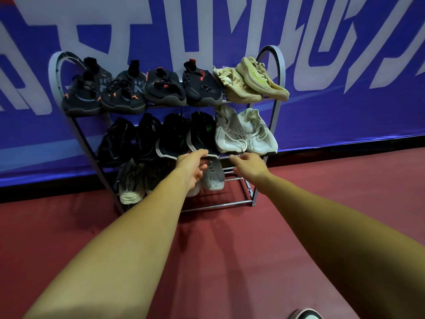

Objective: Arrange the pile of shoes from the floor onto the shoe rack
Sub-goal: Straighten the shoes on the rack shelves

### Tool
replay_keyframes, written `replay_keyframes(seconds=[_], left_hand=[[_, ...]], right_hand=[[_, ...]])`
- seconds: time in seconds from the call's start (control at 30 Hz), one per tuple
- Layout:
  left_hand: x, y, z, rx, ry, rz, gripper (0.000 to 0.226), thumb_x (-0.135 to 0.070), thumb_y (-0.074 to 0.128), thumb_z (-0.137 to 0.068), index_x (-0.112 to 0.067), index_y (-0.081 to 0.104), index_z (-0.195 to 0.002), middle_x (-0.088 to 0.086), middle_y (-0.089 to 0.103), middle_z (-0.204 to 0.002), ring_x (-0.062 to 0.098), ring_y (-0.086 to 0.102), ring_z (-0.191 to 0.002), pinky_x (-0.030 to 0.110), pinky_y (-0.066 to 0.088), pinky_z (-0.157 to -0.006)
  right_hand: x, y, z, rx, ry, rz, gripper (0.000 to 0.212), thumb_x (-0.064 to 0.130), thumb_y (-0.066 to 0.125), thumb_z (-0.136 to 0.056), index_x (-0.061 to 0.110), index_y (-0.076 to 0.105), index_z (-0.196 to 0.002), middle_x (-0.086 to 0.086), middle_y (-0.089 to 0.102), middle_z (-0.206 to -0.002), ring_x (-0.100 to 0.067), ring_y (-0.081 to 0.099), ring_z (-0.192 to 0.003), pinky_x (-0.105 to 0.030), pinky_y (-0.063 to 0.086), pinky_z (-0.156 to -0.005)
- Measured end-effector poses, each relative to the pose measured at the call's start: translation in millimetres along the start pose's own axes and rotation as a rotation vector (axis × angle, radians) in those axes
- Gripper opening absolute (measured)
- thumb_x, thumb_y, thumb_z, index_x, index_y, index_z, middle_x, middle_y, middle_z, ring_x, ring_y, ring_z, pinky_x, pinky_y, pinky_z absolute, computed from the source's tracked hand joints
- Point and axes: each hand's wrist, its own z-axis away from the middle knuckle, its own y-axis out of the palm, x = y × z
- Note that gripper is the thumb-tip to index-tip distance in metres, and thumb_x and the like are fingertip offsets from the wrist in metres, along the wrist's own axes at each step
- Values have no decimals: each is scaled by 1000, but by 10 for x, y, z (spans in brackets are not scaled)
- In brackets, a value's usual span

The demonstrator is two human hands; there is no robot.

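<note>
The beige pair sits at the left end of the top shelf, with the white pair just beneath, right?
No: the head view shows the beige pair at the right end of the top shelf, with the white pair just beneath.

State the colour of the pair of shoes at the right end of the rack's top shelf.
Cream-beige shoes, best seen in the head view.

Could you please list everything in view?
shoe rack: one, grey, three tiers
orange-trimmed shoes: two, dark, top left
red-trimmed shoes: two, black, top middle
beige shoes: two, top right
black shoes: two, middle left
green-trimmed shoes: two, black, middle centre
white shoes: two, middle right
grey-white shoes: at least three, bottom tier
edge shoe: one, pale, floor
banner: one, blue-white, behind
floor: red
left hand: pinches a green-trimmed shoe's toe
right hand: holds nothing, beside rack
</note>
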Motion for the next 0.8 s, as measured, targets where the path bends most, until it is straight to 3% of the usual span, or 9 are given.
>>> replay_keyframes(seconds=[0.13, 0.27, 0.37, 0.57, 0.67, 0.8], left_hand=[[3, -179, 81, 33, 22, -84, 10, -24, 72, -87, -20, 64, -89, 0, 67, -89, 8, 58, -65, 17, 36, -47], [32, -434, 118, 65, 44, -244, 15, -25, 75, -84, -23, 66, -96, 0, 71, -101, 8, 61, -71, 19, 39, -57], [32, -606, 115, 74, 42, -304, 16, -27, 77, -82, -24, 67, -94, -2, 72, -97, 8, 62, -71, 19, 40, -58], [36, -965, 0, 16, 49, -339, 12, -23, 75, -83, -23, 63, -83, -2, 70, -84, 10, 61, -66, 21, 40, -54], [45, -1173, -73, -15, 49, -337, 7, -19, 71, -86, -19, 64, -87, 0, 64, -79, 10, 57, -59, 18, 38, -46], [56, -1448, -206, -116, 30, -419, 6, -21, 69, -87, -19, 65, -83, -1, 65, -81, 11, 58, -65, 21, 37, -52]], right_hand=[[58, 103, 56, 60, -79, 127, 44, 36, 59, -96, -7, 69, -99, -22, 74, -95, -37, 69, -93, -46, 54, -87], [186, 281, 91, 141, -129, 199, 41, 36, 58, -97, -3, 69, -96, -19, 75, -96, -36, 69, -94, -45, 53, -90], [303, 463, 93, 183, -149, 206, 42, 38, 58, -97, -2, 70, -95, -19, 75, -96, -35, 70, -92, -43, 54, -88], [447, 905, 55, 295, -130, 246, 36, 37, 61, -97, 6, 69, -80, -18, 76, -92, -23, 66, -72, -27, 50, -67], [465, 1121, 42, 368, -119, 279, 41, 37, 60, -96, -2, 72, -93, -17, 77, -93, -27, 72, -81, -37, 57, -82], [437, 1287, -40, 391, -101, 354, 40, 40, 60, -95, 3, 70, -83, -14, 77, -92, -30, 73, -88, -39, 57, -85]])
